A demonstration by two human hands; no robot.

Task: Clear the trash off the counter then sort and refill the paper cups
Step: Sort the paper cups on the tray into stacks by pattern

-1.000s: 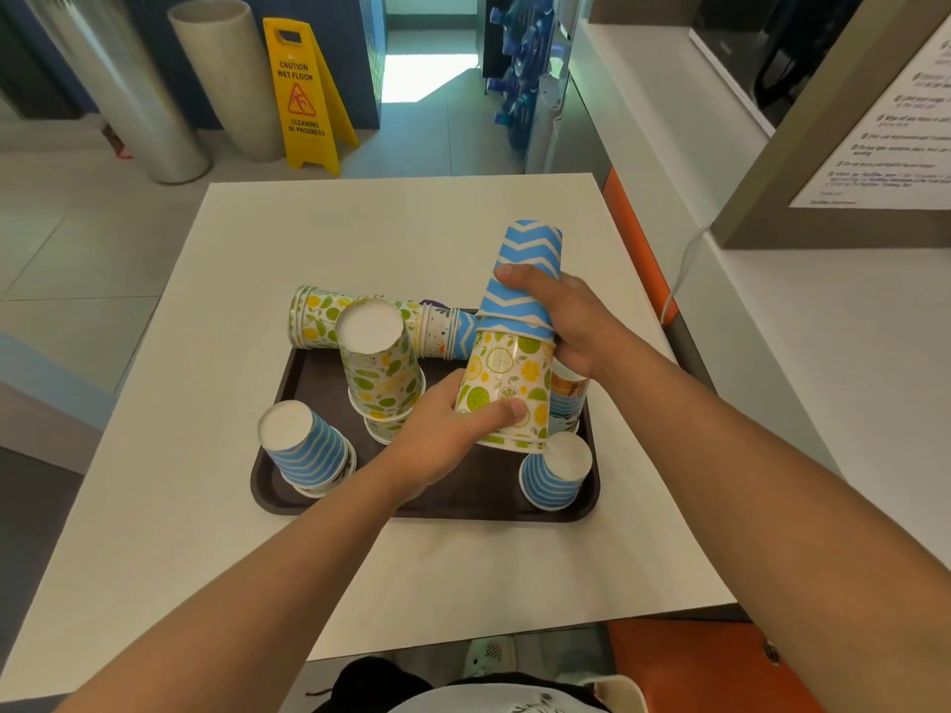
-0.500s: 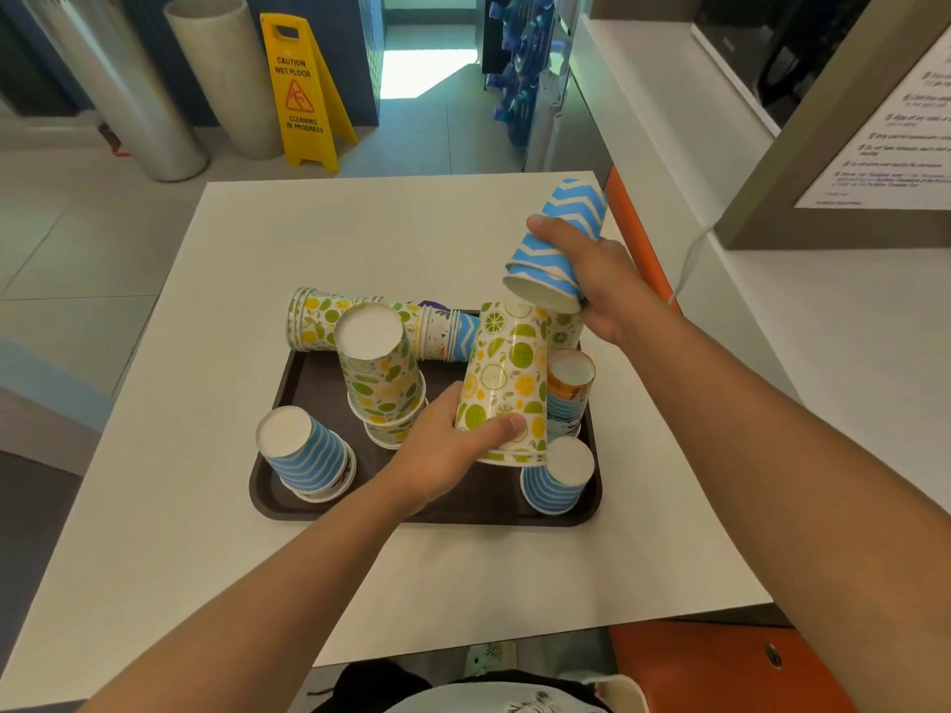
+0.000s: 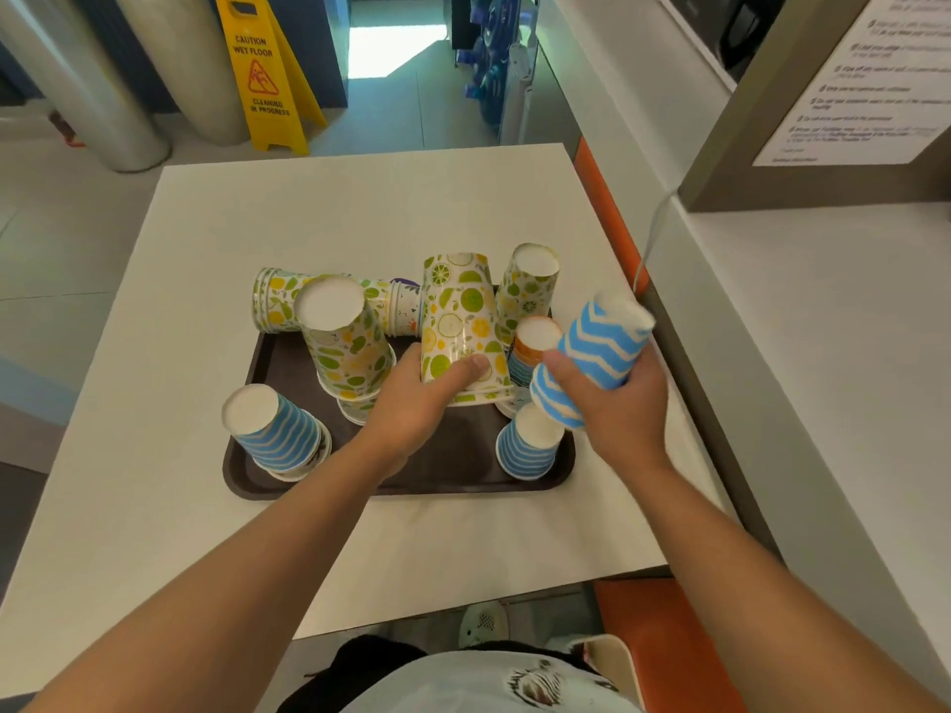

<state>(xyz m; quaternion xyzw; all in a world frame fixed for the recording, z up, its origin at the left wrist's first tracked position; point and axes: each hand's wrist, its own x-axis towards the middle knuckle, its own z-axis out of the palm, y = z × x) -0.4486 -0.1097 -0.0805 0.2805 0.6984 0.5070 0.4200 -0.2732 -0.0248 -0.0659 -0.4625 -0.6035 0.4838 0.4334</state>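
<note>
Item: blue zigzag cup stack point(image 3: 592, 360), right of frame centre, gripped in the right hand point(image 3: 620, 403), long axis tilted up-right, directly above the upturned blue striped cup point(image 3: 530, 450) on the tray point(image 3: 411, 476); left hand point(image 3: 417, 398) clasps the fruit-print stack point(image 3: 460, 326).

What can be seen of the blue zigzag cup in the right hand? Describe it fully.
The blue zigzag cup looks like paper, printed with blue and white chevron bands. It is upside down and tilted, white base up and to the right, rim down and left. The right hand grips it from below, fingers curled round its wall, above the right end of the brown tray.
</note>
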